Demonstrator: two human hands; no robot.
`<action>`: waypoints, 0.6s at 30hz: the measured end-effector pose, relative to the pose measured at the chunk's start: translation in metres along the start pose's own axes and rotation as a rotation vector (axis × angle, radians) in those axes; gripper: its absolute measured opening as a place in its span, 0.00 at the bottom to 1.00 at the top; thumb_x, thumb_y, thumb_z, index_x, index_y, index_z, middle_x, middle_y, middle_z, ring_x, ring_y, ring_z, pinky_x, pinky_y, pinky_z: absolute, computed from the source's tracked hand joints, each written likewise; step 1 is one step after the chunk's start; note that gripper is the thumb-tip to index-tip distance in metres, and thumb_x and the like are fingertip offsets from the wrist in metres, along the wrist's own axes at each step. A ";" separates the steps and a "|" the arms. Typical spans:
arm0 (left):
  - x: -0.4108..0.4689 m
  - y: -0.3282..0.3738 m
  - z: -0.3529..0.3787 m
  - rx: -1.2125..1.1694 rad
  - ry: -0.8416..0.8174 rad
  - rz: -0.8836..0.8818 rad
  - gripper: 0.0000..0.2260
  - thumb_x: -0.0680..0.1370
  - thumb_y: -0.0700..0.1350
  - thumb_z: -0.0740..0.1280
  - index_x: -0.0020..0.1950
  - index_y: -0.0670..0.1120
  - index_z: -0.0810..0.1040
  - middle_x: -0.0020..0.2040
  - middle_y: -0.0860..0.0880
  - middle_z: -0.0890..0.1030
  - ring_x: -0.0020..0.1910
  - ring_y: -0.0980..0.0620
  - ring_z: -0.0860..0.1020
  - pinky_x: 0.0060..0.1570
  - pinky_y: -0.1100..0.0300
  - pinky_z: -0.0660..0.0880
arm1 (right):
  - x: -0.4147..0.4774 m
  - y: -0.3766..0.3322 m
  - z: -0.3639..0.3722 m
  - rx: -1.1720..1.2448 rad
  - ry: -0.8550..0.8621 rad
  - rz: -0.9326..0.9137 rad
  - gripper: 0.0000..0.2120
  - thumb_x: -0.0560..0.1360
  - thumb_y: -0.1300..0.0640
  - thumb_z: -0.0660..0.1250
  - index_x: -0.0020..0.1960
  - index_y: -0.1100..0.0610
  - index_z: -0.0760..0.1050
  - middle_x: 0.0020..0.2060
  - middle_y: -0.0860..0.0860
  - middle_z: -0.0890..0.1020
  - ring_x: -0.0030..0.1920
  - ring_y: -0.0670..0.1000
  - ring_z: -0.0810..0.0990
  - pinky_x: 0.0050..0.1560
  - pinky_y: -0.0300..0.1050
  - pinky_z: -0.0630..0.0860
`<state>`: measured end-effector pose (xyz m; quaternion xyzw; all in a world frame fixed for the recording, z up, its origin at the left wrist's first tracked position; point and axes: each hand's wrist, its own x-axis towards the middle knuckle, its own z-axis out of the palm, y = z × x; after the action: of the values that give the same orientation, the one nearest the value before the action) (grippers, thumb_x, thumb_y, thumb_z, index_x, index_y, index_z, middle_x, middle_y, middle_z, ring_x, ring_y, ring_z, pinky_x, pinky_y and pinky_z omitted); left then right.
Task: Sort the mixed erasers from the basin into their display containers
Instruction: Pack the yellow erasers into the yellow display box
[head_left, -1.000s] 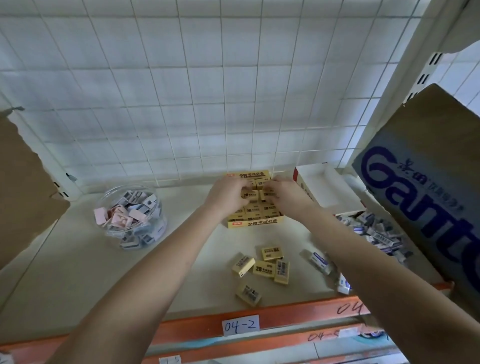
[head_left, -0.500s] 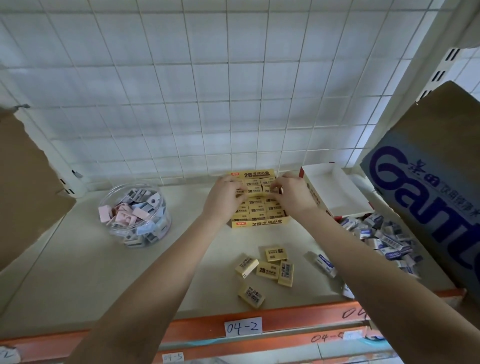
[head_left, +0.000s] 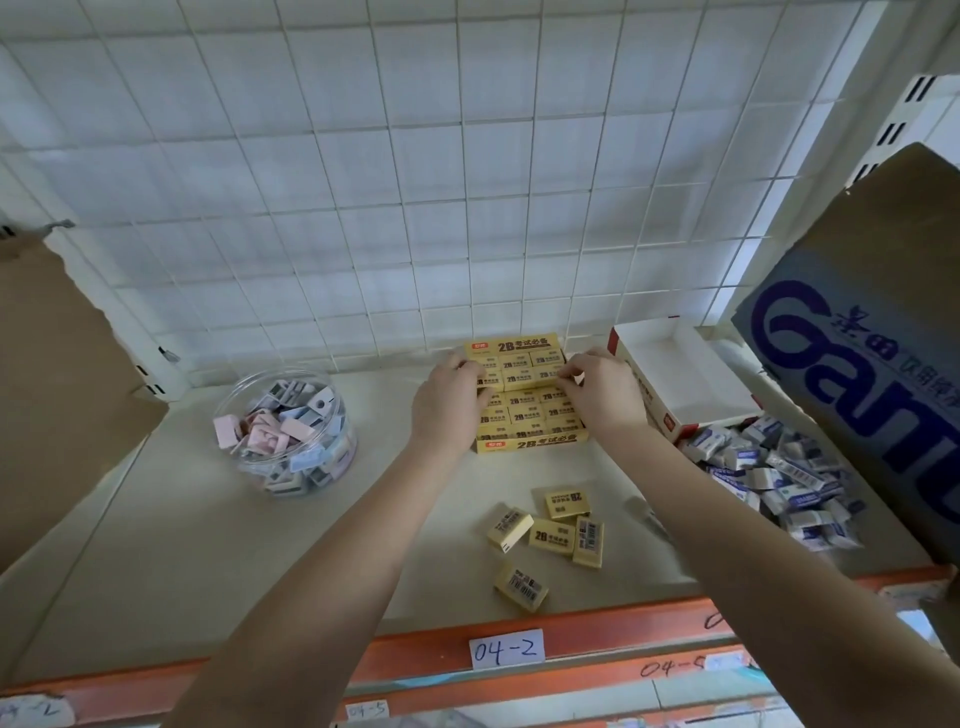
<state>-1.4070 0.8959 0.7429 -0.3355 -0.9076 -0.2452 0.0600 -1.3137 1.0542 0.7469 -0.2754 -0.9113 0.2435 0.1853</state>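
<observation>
A yellow 2B display box (head_left: 530, 441) stands at the back of the shelf, filled with rows of yellow erasers. My left hand (head_left: 448, 408) is at its left side and my right hand (head_left: 605, 396) at its right side. The fingertips of both press on the two ends of one row of yellow erasers (head_left: 522, 375) near the back of the box, holding it between them. Several loose yellow erasers (head_left: 551, 535) lie on the shelf in front of the box. A heap of blue-and-white erasers (head_left: 779, 475) lies to the right.
A clear round tub (head_left: 288, 434) of pink and blue erasers stands at the left. An empty white box with red trim (head_left: 675, 374) sits right of the yellow box. A large cardboard carton (head_left: 872, 332) looms at the right, with brown cardboard (head_left: 47, 374) at the left. The orange shelf edge (head_left: 415, 654) carries the label 04-2.
My hands have moved apart from the middle of the box to its two sides, uncovering the row of erasers between them.
</observation>
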 end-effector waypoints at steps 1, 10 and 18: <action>0.000 0.000 0.000 0.029 0.003 0.009 0.13 0.78 0.48 0.65 0.59 0.43 0.78 0.60 0.49 0.74 0.55 0.49 0.76 0.50 0.55 0.74 | 0.000 0.000 -0.001 -0.035 -0.008 0.006 0.07 0.76 0.55 0.66 0.50 0.55 0.81 0.50 0.49 0.77 0.45 0.48 0.74 0.39 0.41 0.68; 0.006 0.007 -0.004 0.214 -0.054 0.034 0.13 0.79 0.52 0.64 0.55 0.44 0.79 0.56 0.49 0.75 0.53 0.49 0.75 0.45 0.54 0.75 | -0.012 -0.009 -0.022 -0.484 -0.277 -0.119 0.17 0.80 0.49 0.54 0.66 0.45 0.71 0.68 0.52 0.66 0.68 0.57 0.63 0.60 0.55 0.70; -0.035 0.000 -0.025 -0.029 -0.062 0.209 0.19 0.78 0.47 0.65 0.68 0.44 0.73 0.66 0.46 0.71 0.63 0.45 0.71 0.62 0.52 0.70 | -0.064 -0.019 -0.037 0.039 -0.132 -0.256 0.16 0.77 0.60 0.63 0.64 0.53 0.75 0.64 0.51 0.74 0.61 0.49 0.73 0.60 0.38 0.70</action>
<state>-1.3811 0.8638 0.7549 -0.4364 -0.8655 -0.2403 0.0521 -1.2542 1.0149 0.7741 -0.1368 -0.9443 0.2532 0.1596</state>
